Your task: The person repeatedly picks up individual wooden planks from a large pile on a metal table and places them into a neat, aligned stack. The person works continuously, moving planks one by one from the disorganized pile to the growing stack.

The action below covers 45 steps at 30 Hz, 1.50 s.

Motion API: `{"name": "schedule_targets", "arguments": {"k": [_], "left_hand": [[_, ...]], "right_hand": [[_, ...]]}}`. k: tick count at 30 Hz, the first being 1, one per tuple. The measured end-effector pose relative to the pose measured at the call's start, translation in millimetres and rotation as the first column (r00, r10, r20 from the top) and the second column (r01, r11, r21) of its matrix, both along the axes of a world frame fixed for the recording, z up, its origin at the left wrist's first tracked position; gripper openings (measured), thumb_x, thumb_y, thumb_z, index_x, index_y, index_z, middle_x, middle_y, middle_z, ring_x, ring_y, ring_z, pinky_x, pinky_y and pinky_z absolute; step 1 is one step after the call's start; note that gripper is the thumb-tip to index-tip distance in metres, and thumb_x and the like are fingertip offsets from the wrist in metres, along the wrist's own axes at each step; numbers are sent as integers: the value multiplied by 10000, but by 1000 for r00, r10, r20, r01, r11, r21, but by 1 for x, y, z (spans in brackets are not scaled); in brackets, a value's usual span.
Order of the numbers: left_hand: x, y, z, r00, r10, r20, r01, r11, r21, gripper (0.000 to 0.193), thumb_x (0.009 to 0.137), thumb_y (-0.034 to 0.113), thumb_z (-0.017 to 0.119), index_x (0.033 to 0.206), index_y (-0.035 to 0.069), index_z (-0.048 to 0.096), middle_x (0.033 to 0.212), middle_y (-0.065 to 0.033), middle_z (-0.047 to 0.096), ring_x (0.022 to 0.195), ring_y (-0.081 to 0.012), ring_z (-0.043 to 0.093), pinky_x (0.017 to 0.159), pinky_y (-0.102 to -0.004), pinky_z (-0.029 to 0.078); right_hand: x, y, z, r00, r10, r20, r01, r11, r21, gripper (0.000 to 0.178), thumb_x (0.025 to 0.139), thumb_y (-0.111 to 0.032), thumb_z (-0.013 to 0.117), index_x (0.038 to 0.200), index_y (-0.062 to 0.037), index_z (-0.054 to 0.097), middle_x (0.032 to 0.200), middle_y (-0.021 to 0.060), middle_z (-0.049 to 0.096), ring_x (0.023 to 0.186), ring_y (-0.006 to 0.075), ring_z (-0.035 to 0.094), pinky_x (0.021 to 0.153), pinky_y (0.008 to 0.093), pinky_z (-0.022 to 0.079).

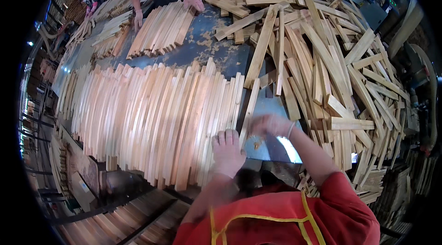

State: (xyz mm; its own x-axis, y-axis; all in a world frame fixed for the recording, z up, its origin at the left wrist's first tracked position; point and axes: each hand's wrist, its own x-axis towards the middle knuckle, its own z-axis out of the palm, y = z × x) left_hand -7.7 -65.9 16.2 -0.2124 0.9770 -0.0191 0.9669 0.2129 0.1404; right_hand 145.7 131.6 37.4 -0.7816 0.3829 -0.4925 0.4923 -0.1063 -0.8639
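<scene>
A long row of narrow wooden strips [152,116] lies side by side across the near part of the metal table. My left hand [228,154], in a pale glove, rests with its fingers lying on the strips at the row's right end. Just beyond that end, a separate strip [251,100] stands slightly tilted, apart from the others at its far tip. My right hand [270,125] is at this strip's near right side, smeared by motion, so its grip does not show.
A loose heap of wooden strips [317,56] covers the table's right side. Across the table, a co-worker's gloved hands [193,1] touch a smaller bundle of strips [161,31]. Sawdust lies on the metal tabletop [221,56]. More boards [110,224] lie below the near edge.
</scene>
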Motion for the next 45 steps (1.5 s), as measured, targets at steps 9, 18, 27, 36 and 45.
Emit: {"name": "schedule_targets", "arguments": {"k": [9, 18, 27, 36, 45], "left_hand": [[3, -29, -42, 991, 94, 96, -103, 990, 94, 810, 839, 364, 746, 1557, 75, 507, 1556, -185, 480, 1508, -435, 363, 1267, -602, 255], [13, 6, 3, 988, 127, -92, -133, 990, -50, 690, 858, 359, 727, 1464, 80, 552, 1502, -182, 483, 1420, -434, 408, 1212, -610, 300], [-3, 5, -2, 994, -26, 110, 32, 998, -53, 669, 917, 462, 698, 1433, 57, 568, 1460, -113, 515, 1368, -336, 446, 1202, -542, 318], [8, -18, -10, 994, -96, -46, 99, 992, 79, 838, 823, 411, 802, 1505, 48, 478, 1506, -144, 449, 1442, -382, 381, 1258, -560, 245], [9, -11, -3, 997, -77, 29, 77, 997, 7, 859, 792, 314, 826, 1524, 67, 449, 1519, -141, 440, 1471, -385, 364, 1272, -575, 233]], "right_hand": [[-106, 228, -78, 616, -754, 227, 754, 649, 107, 374, 878, -228, 803, 1152, 9, 712, 913, 139, 711, 723, 242, 670, 645, 415, 530], [8, 84, -72, 841, -541, -29, 527, 804, 275, 434, 839, -214, 783, 1216, -4, 739, 1048, 205, 789, 988, 326, 764, 915, 407, 584], [14, -126, -28, 885, -135, 446, -7, 953, 302, 745, 886, -429, 741, 1499, -70, 514, 1186, 266, 752, 1105, 435, 727, 1005, 465, 560], [38, 58, 29, 792, -603, 90, 153, 339, 928, 644, 885, -332, 795, 1440, -114, 553, 1234, 198, 724, 1144, 398, 710, 939, 503, 586], [28, 122, 1, 750, -625, 216, 341, 645, 684, 603, 884, -220, 792, 1378, -21, 508, 1147, 201, 761, 993, 325, 764, 892, 448, 597]]}}
